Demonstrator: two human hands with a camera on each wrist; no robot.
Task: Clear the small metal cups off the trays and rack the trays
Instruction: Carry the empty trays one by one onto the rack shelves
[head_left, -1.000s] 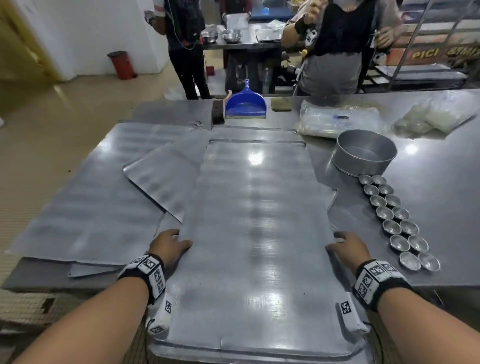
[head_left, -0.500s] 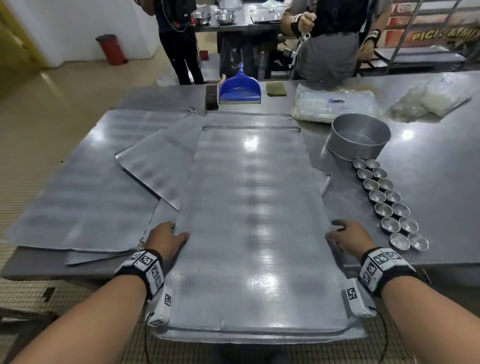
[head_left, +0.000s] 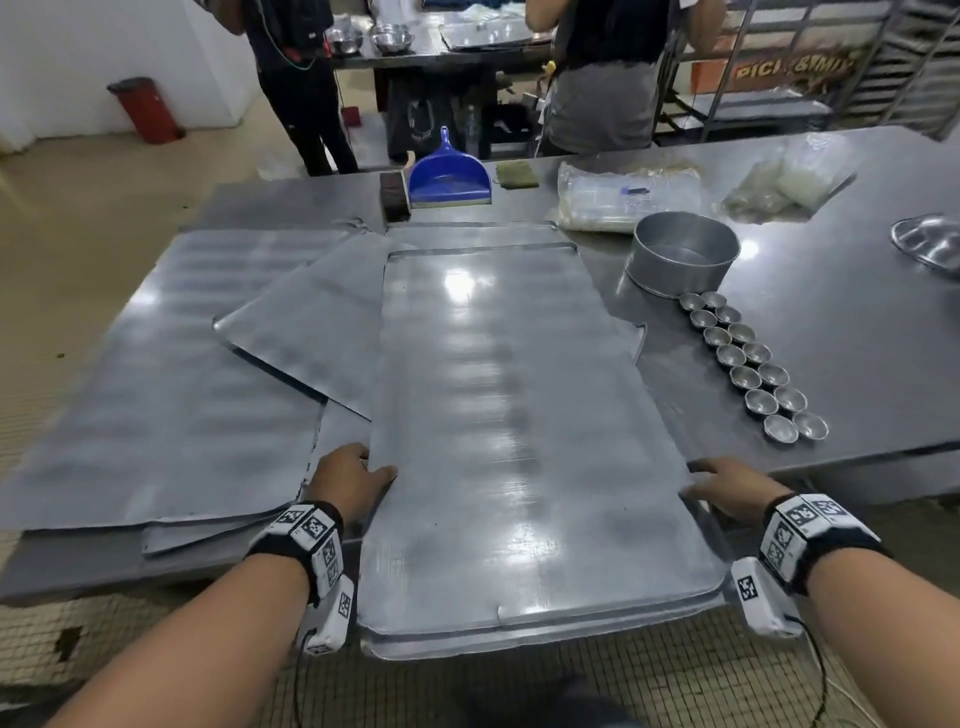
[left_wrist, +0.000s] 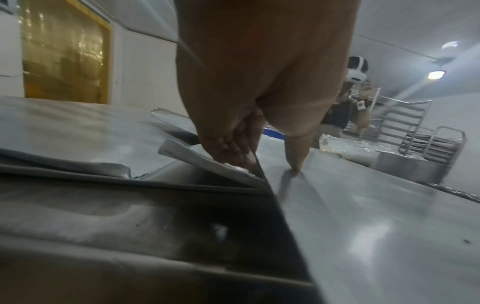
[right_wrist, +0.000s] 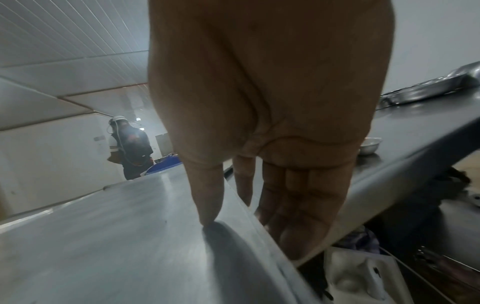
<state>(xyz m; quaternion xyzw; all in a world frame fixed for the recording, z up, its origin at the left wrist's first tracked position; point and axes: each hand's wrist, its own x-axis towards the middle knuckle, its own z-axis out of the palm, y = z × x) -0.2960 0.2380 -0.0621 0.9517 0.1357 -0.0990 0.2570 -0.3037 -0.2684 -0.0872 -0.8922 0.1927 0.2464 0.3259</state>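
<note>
A long flat metal tray (head_left: 509, 415) lies lengthwise in front of me, its near end hanging past the table edge. My left hand (head_left: 353, 480) grips its left rim, thumb (left_wrist: 294, 156) on top and fingers (left_wrist: 228, 148) curled under. My right hand (head_left: 727, 486) grips the right rim the same way, thumb (right_wrist: 207, 197) on the tray (right_wrist: 116, 236) and fingers (right_wrist: 298, 216) beneath. Several small metal cups (head_left: 753, 358) stand in two rows on the table to the right, off the trays. More trays (head_left: 171, 374) lie overlapped at the left.
A round metal pan (head_left: 683, 254) stands behind the cups. A blue dustpan (head_left: 449, 179), plastic bags (head_left: 618, 200) and a steel bowl (head_left: 930, 244) sit further back. Two people stand beyond the table. A tray rack (left_wrist: 405, 127) stands at the far right.
The tray has slid toward me, further past the table edge, with both hands keeping their grip on its rims. The cups have not moved.
</note>
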